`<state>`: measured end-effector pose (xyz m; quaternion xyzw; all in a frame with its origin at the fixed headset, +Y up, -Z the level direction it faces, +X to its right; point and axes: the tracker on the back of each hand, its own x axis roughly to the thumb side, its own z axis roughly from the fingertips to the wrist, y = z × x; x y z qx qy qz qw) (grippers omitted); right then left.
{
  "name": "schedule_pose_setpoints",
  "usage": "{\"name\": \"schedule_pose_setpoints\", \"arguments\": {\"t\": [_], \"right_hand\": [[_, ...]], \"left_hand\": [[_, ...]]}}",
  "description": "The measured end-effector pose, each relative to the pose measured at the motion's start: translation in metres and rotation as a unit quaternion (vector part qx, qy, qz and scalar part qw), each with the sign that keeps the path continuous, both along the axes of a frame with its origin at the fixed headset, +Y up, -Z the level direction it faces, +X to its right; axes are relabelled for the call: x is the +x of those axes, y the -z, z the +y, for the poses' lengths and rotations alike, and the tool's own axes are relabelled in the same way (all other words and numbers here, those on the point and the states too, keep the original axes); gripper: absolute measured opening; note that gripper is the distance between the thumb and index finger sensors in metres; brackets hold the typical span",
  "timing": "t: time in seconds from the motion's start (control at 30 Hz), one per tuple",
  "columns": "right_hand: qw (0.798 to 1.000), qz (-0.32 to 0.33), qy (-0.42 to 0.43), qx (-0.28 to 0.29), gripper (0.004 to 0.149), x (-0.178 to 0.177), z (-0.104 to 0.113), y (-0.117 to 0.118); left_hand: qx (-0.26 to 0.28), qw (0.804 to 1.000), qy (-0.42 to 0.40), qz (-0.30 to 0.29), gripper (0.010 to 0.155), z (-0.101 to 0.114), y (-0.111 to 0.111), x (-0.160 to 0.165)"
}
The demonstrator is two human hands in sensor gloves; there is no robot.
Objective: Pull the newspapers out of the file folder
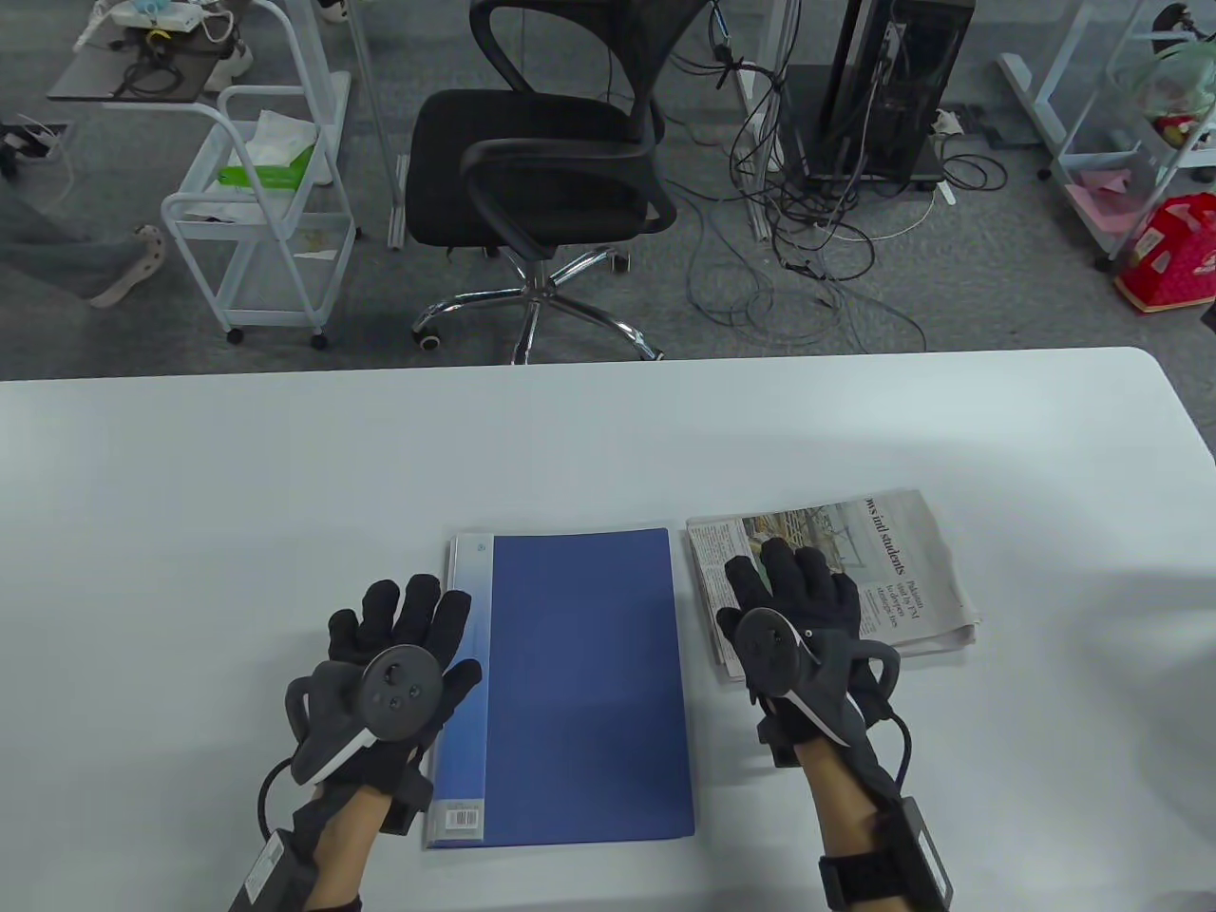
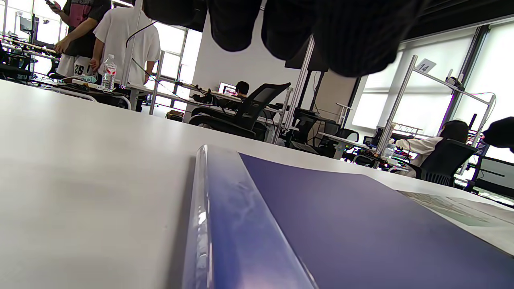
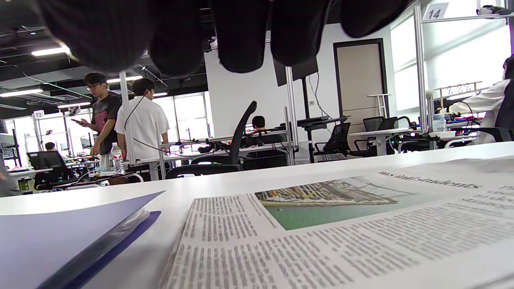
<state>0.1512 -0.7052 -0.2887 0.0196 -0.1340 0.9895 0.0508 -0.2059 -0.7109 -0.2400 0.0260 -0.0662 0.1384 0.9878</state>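
A closed blue file folder (image 1: 579, 684) lies flat near the table's front edge; it also shows in the left wrist view (image 2: 341, 224) and at the lower left of the right wrist view (image 3: 60, 241). A folded newspaper (image 1: 893, 560) lies flat just right of it, seen close in the right wrist view (image 3: 341, 224). My left hand (image 1: 404, 636) is spread open over the folder's left spine edge, its fingers (image 2: 321, 28) hanging above the cover. My right hand (image 1: 788, 594) is spread open over the newspaper's left half, its fingers (image 3: 241, 32) above the page.
The white table (image 1: 237, 494) extends wide on both sides and behind. Beyond its far edge stand a black office chair (image 1: 541, 161), a white cart (image 1: 256, 218) and a tangle of cables (image 1: 817, 228) on the floor.
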Motion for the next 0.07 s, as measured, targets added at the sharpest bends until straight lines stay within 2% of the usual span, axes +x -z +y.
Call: {"name": "schedule_pose_setpoints", "arguments": {"t": [0.07], "right_hand": [[1.000,0.001,-0.002,-0.001,0.056,-0.0005,0.0002,-0.0002]], "left_hand": [[-0.005,1.000,0.003,0.002,0.070,-0.0013,0.0007,-0.0004]]}}
